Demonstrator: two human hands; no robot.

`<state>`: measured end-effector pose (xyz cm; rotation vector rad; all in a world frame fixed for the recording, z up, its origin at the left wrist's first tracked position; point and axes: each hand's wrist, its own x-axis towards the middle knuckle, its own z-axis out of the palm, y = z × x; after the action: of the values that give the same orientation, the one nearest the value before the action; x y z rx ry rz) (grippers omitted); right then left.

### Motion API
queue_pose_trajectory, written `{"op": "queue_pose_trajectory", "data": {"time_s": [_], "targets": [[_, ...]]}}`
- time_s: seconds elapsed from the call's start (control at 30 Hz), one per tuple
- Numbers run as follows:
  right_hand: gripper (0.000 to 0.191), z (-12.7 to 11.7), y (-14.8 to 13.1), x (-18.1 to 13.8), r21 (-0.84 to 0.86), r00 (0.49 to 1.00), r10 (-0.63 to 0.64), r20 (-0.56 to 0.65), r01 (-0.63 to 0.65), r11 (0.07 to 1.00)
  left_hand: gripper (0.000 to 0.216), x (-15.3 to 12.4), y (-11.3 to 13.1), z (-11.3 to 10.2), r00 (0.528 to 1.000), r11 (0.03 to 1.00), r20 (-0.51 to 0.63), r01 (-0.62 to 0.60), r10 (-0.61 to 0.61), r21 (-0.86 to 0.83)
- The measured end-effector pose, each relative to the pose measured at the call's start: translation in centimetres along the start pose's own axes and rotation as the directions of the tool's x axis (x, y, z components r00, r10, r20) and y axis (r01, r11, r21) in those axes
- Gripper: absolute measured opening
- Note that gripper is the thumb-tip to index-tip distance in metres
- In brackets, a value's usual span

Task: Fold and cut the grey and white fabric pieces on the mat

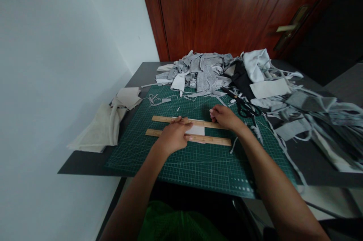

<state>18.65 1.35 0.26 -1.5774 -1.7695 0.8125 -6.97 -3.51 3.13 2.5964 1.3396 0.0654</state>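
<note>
My left hand [173, 136] lies spread over two wooden rulers, fingers on the upper ruler [208, 124] and thumb by the lower ruler [211, 139]. Between and partly under the rulers is a piece of white fabric [197, 130], half covered by that hand. The rulers run roughly parallel across a green cutting mat [187, 161]. At the right end of the upper ruler, my right hand [224, 117] is closed with curled fingers; whatever is in them is hidden. Black scissors [245, 107] rest just beyond it.
A heap of grey and white fabric scraps [207, 69] spans the back of the dark table [82, 163]. More grey strips [329, 112] pile up at the right. Folded cream cloth [98, 127] lies on the left near the wall. Loose threads [154, 99] lie on the mat.
</note>
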Motion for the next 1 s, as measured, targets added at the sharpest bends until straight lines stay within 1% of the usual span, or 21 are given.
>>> {"op": "queue_pose_trajectory", "data": {"time_s": [0.27,0.67,1.0], "targets": [[0.027,0.12,-0.13,0.03,0.018,1.0,0.016,0.001,-0.016,1.0,0.054,0.04,0.08,-0.02,1.0,1.0,0.013,0.003,-0.002,-0.005],[0.026,-0.25,-0.03,0.08,-0.077,0.999,-0.044,-0.03,0.041,0.996,0.055,0.06,0.26,-0.31,0.999,1.0,0.026,0.02,-0.021,0.003],[0.026,-0.21,-0.01,0.14,-0.137,0.999,-0.035,-0.029,0.031,0.99,0.055,0.17,0.39,-0.43,0.999,1.0,0.036,0.029,-0.029,0.001]]}}
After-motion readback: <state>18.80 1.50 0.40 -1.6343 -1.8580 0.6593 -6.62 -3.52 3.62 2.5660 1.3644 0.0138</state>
